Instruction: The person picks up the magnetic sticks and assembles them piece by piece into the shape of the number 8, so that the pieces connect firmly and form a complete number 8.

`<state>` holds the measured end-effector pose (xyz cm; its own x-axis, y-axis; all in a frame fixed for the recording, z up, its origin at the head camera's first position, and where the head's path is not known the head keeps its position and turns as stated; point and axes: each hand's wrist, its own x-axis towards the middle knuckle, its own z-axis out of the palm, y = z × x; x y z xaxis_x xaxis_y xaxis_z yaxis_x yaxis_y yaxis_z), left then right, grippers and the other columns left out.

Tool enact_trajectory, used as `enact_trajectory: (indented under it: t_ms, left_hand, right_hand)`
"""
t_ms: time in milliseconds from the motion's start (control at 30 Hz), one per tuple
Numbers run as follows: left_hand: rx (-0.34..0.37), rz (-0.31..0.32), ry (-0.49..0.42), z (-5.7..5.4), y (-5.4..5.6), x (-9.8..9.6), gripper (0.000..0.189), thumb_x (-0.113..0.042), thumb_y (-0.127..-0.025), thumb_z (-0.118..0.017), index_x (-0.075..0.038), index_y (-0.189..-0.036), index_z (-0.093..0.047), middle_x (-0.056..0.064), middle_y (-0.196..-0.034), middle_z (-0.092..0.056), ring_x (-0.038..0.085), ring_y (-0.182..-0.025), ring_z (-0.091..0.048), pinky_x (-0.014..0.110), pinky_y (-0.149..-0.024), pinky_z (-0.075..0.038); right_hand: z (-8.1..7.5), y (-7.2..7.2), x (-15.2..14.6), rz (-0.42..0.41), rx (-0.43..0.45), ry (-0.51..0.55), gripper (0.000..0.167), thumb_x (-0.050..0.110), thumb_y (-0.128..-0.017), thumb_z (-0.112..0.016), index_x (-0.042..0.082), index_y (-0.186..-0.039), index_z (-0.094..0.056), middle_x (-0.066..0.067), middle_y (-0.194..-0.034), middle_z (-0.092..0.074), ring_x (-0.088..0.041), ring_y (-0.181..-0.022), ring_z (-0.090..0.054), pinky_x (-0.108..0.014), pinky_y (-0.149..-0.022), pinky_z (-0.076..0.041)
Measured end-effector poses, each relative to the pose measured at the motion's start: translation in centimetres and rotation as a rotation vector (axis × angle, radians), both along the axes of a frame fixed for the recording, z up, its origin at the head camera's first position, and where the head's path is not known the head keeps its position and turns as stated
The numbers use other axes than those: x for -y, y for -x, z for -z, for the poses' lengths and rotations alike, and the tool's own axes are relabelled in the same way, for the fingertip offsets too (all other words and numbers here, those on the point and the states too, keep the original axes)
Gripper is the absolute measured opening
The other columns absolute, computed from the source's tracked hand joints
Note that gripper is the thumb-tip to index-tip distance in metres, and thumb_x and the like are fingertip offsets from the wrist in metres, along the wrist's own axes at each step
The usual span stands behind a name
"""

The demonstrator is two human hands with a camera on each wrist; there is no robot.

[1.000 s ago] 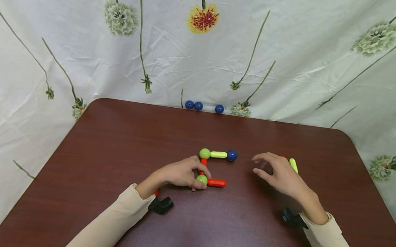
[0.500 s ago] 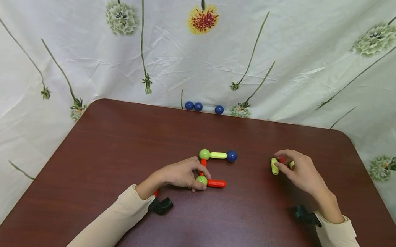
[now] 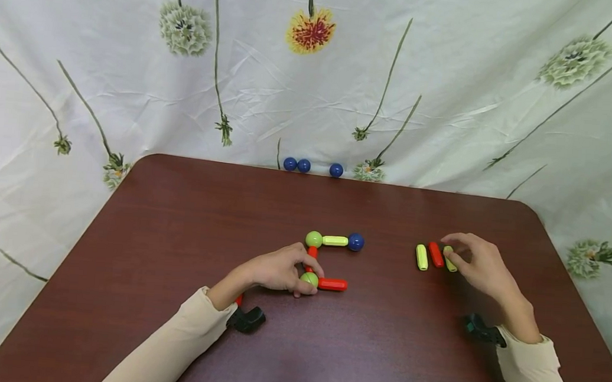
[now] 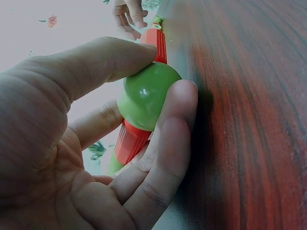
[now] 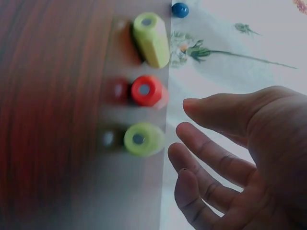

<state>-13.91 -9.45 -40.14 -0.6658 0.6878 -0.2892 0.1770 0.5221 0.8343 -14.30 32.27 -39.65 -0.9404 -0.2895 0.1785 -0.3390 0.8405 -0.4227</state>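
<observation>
My left hand [image 3: 279, 267] pinches a lime-green ball [image 4: 148, 96] between thumb and fingers. The ball joins a red magnetic stick [image 3: 332, 284] pointing right and another red stick [image 3: 312, 254] running back to a second green ball [image 3: 314, 239]. From that one, a yellow-green stick [image 3: 335, 240] leads to a blue ball [image 3: 356, 242]. My right hand [image 3: 484, 267], fingers loosely bent and nothing between them, hovers by the rightmost yellow-green stick [image 3: 450, 259]. Beside that lie a red stick [image 3: 436, 255] and another yellow-green stick [image 3: 421, 257], all three side by side.
Three blue balls [image 3: 303, 165] sit along the back edge of the brown table [image 3: 203, 207], against a flower-print cloth [image 3: 261, 63]. A bit of red [image 3: 239, 299] shows beside the left wrist, mostly hidden by it.
My right hand has moved right, past the left yellow-green stick and the red stick, to the rightmost one, uncovering the first two. The left hand stays on the green ball.
</observation>
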Motion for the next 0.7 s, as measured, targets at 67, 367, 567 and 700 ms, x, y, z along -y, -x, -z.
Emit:
enact_trajectory:
  t_ms: [67, 367, 567, 700]
  left_hand:
    - [-0.005, 0.001, 0.001, -0.01, -0.02, 0.01, 0.021, -0.015, -0.087, -0.078, -0.015, -0.107, -0.074, 0.009, -0.111, -0.046, 0.012, -0.057, -0.063, 0.019, -0.065, -0.047]
    - [-0.014, 0.007, 0.004, 0.08, -0.1, 0.03, 0.021, -0.014, -0.087, -0.078, -0.015, -0.107, -0.074, 0.009, -0.11, -0.046, 0.012, -0.058, -0.063, 0.019, -0.065, -0.048]
    - [-0.022, 0.01, 0.001, 0.07, -0.15, 0.1, 0.021, -0.015, -0.087, -0.078, -0.015, -0.108, -0.074, 0.009, -0.11, -0.046, 0.013, -0.058, -0.065, 0.019, -0.066, -0.048]
    - [-0.017, 0.011, -0.005, -0.01, -0.14, 0.12, 0.021, -0.014, -0.087, -0.077, -0.014, -0.108, -0.074, 0.009, -0.111, -0.045, 0.013, -0.058, -0.065, 0.019, -0.064, -0.048]
  right_hand:
    - [0.16, 0.04, -0.31, 0.011, 0.017, -0.008, 0.025, 0.005, -0.088, -0.074, 0.002, -0.112, -0.069, -0.019, -0.103, -0.069, -0.033, -0.084, -0.069, -0.033, -0.062, -0.046]
    - [0.3, 0.07, -0.85, 0.051, 0.125, -0.038, 0.032, 0.005, -0.086, -0.075, -0.003, -0.115, -0.065, -0.025, -0.108, -0.067, -0.032, -0.08, -0.069, -0.033, -0.062, -0.05]
    - [0.36, 0.09, -0.87, 0.083, 0.181, -0.06, 0.032, 0.007, -0.089, -0.07, -0.003, -0.118, -0.063, -0.025, -0.107, -0.069, -0.034, -0.083, -0.069, -0.037, -0.065, -0.052]
    - [0.21, 0.03, -0.82, 0.099, 0.155, -0.063, 0.031, 0.005, -0.09, -0.068, -0.002, -0.12, -0.063, -0.027, -0.107, -0.069, -0.036, -0.084, -0.069, -0.042, -0.065, -0.053]
